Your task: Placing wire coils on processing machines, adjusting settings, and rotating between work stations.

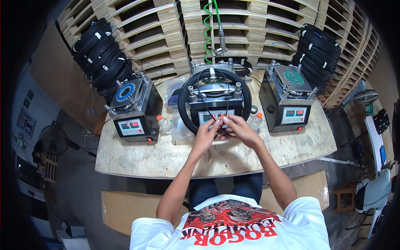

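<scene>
My left hand (207, 132) and my right hand (237, 129) meet in front of the middle machine (214, 107). Both pinch the thin end of a black cable coil (246, 100). The coil hangs as a large ring around the middle machine's top and front. A thin strand loops up from my fingers over the machine's round fixture. My forearms reach in from the lower edge.
Three grey machines stand on the wooden table (137, 156): the left machine (134, 109) with a blue ring fixture, the right machine (288, 98) with a green one. Small plastic bottles stand between them. Bundles of black cable coils (102, 54) hang on pallets behind. A green hose (207, 29) dangles above.
</scene>
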`<state>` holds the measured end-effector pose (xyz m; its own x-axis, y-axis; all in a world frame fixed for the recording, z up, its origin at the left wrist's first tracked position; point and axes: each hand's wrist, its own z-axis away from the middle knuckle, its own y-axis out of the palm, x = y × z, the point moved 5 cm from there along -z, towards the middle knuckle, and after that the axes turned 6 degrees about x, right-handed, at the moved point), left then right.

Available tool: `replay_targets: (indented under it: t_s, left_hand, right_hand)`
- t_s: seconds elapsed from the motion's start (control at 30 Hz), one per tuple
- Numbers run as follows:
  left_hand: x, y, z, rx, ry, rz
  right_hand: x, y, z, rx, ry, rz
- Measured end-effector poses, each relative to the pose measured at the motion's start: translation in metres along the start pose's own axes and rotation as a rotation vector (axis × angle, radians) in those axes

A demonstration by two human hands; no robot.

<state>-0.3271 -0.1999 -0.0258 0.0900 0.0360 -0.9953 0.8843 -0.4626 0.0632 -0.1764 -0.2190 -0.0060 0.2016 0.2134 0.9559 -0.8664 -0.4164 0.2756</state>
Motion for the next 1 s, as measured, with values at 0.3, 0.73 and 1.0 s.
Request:
replay_targets:
  t_s: [0.3,0.73,1.0]
  left_hand:
    - [-0.043,-0.023,0.041,0.269,-0.015,-0.357]
    - [-0.094,-0.140,-0.005,-0.101,0.124,-0.727]
    - [-0.068,-0.170,-0.087,-0.386,0.156,0.441]
  right_hand:
    - [0.033,-0.013,0.047,0.081,-0.089,0.468]
    - [0.113,-0.106,0.072,-0.586,-0.302,1.344]
    - [0.115,-0.165,-0.028,-0.623,-0.500,-0.119]
